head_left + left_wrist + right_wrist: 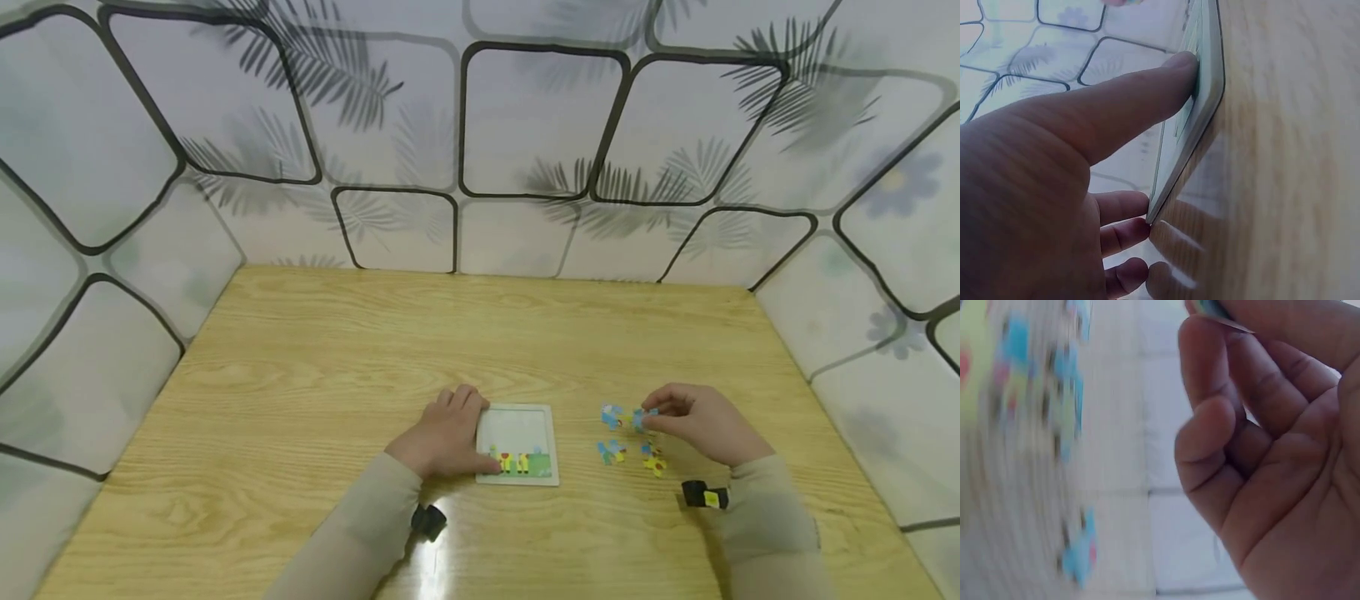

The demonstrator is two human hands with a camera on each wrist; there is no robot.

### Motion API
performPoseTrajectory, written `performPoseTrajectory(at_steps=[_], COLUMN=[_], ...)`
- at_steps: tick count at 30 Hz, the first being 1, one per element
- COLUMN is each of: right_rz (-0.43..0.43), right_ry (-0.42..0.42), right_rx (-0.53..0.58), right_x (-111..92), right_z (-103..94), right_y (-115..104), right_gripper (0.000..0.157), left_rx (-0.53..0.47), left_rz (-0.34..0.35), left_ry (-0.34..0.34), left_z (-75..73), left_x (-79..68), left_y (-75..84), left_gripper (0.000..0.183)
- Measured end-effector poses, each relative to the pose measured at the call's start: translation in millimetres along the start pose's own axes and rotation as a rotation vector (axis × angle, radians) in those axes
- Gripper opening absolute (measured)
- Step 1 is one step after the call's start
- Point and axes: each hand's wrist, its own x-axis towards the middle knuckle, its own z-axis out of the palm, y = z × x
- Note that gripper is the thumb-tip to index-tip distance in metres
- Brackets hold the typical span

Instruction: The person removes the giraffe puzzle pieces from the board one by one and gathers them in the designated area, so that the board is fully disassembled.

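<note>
A white puzzle tray (514,429) lies on the table, with a strip of green picture with yellow and red figures (525,464) along its near side. My left hand (447,433) rests at the tray's left side, thumb pressing on its near left part; in the left wrist view the thumb (1141,94) lies straight on the tray (1207,81) and the other fingers touch its edge. Between thumb and index finger, my right hand (701,421) pinches a small blue puzzle piece (640,419). Only a sliver of that piece (1211,309) shows in the right wrist view.
Loose puzzle pieces lie right of the tray: a blue one (611,415), a blue and yellow one (611,452) and a yellow one (655,465) near the right hand. Patterned fabric walls (517,233) border the wooden table (337,350) at the back and sides.
</note>
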Motion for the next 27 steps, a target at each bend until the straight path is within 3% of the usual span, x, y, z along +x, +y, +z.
performPoseTrajectory(at_steps=[8, 15, 27], right_rz=[0.096, 0.159, 0.158], right_ry=[-0.089, -0.179, -0.149], right_rx=[-0.043, -0.002, -0.144], right_x=[-22, -28, -24], right_z=[-19.2, -21.1, -19.1], right_y=[35, 43, 44], right_gripper=[0.032, 0.03, 0.029], left_rx=[-0.02, -0.038, -0.034], left_rz=[-0.013, -0.004, -0.019], left_ry=[-0.042, -0.067, -0.066], left_z=[-0.8, -2.3, -2.8], left_x=[-1.1, -4.2, -3.9], left_y=[1.1, 1.7, 2.8], left_gripper=[0.097, 0.107, 0.109])
